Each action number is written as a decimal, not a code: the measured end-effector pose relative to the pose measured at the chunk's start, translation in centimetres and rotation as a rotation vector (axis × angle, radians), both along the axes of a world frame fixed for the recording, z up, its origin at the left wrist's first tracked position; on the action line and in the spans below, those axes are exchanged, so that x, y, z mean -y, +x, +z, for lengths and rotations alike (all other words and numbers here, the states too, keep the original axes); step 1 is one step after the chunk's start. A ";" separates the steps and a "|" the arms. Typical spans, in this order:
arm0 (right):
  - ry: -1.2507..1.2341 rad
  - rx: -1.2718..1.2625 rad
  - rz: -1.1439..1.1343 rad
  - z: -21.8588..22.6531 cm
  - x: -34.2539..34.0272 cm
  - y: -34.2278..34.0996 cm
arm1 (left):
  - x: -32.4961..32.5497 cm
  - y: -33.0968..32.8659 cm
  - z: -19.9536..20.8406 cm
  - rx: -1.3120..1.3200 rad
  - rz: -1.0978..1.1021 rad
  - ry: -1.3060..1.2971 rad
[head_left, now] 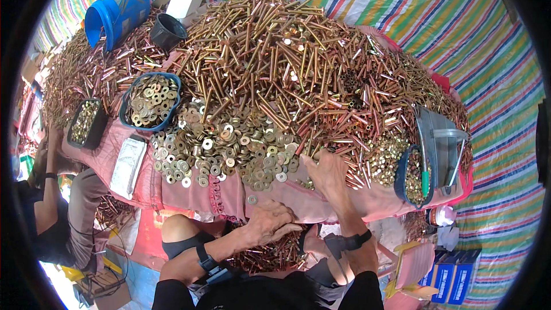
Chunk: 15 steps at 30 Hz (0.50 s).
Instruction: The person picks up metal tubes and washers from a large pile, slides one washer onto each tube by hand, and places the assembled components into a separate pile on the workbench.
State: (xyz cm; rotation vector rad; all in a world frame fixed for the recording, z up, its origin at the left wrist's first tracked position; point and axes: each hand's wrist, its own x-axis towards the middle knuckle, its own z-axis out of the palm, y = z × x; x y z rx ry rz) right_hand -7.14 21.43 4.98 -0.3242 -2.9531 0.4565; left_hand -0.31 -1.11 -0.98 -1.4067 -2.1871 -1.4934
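In the head view, a big heap of long bolts [258, 60] is lying on the pink cloth [350, 200], out past both hands. A spread of flat round washers [227, 152] is lying in front of the heap, on the near side. The right hand [331, 177] is reaching onto the cloth, and its fingertips are resting where the washers are meeting the bolts. Its fingers are bending and sitting close to one another, so it is not standing wide. I cannot tell if it is pinching anything. The left hand [271, 220] is hanging nearer the body, by the front edge of the cloth, with the washers lying just past it. Its fingers are curling in and its thumb is lying under them, so it is looking narrow. I cannot tell if it is hiding something small. One lone washer [252, 200] is lying on the cloth close to the left hand. Small nuts [383, 159] are lying to the right of the right hand. A blue tub [400, 179] is holding more nuts at the far right, and another blue tub [123, 105] is holding washers on the left.
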 end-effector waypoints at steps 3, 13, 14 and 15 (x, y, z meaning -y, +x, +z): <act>-0.016 -0.022 -0.010 -0.1 0.0 -0.6 | -0.5 0.3 0.3 0.014 -0.002 0.025; -0.065 0.105 -0.007 -0.3 -0.4 -1.5 | -0.6 -0.5 0.8 0.079 -0.059 0.023; -0.068 0.101 -0.029 -0.4 -0.4 -1.5 | -0.5 -0.6 0.8 0.090 -0.057 0.029; -0.092 0.085 -0.018 -0.4 -0.4 -1.5 | -0.5 -0.6 0.7 0.091 -0.064 0.009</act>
